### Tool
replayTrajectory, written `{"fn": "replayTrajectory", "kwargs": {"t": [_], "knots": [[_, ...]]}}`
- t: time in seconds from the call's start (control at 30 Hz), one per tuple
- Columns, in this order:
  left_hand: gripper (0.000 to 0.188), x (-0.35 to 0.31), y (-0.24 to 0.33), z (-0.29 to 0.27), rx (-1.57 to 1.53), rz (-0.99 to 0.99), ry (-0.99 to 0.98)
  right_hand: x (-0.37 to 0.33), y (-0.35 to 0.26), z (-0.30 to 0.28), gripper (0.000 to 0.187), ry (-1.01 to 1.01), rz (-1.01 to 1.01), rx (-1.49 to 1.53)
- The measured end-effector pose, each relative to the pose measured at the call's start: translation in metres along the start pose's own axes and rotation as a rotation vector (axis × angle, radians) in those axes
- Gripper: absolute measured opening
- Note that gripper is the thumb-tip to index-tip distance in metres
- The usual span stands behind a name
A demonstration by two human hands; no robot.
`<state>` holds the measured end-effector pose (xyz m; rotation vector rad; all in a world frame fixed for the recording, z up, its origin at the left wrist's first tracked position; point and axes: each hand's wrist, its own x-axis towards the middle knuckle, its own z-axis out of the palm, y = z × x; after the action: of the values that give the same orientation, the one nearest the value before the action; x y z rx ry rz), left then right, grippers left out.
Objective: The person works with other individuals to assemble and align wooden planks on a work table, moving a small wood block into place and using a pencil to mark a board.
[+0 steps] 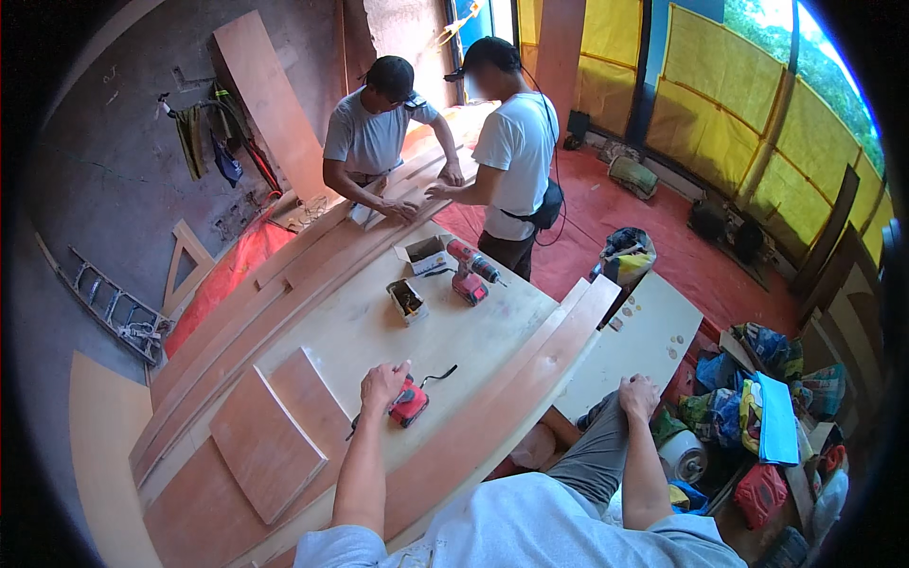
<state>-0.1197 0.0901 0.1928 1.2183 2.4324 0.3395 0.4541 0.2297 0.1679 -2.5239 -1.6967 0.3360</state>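
My left hand [383, 386] is closed around a red-and-black cordless drill [410, 407] lying on the pale work table [445, 355]. The hand hides most of the tool; its red battery end and a black strap show. My right hand [639, 398] rests on my raised knee in grey trousers, fingers curled in with nothing seen in them. Farther along the table stands a second red cordless drill [469, 275], bit pointing right. Beside it are a small open box of dark screws [407, 301] and a white carton [423, 254].
Long wooden boards [502, 388] run along both table sides. Plywood pieces [268, 443] lie at left. Two co-workers [379, 142] handle boards at the far end. A lower pale panel [639, 331] stands at right, near piled bags [720, 412]. A ladder [114, 308] leans left.
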Motion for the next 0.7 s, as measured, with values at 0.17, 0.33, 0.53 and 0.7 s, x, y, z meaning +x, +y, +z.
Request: {"fn": "replayTrajectory", "kwargs": {"t": [0.17, 0.33, 0.53, 0.7], "knots": [[0.068, -0.002, 0.001, -0.001, -0.008, 0.022, 0.039, 0.001, 0.000, 0.002, 0.050, 0.013, -0.001, 0.028], [0.067, -0.003, 0.001, -0.001, -0.014, 0.021, 0.043, -0.001, 0.001, -0.001, 0.048, -0.009, -0.002, -0.015], [0.065, -0.002, -0.002, 0.002, -0.040, 0.010, 0.048, 0.001, 0.008, 0.004, 0.049, -0.005, -0.007, -0.046], [0.064, 0.000, -0.003, 0.003, -0.073, 0.041, 0.078, 0.005, 0.016, 0.010, 0.050, 0.025, -0.013, -0.087]]}}
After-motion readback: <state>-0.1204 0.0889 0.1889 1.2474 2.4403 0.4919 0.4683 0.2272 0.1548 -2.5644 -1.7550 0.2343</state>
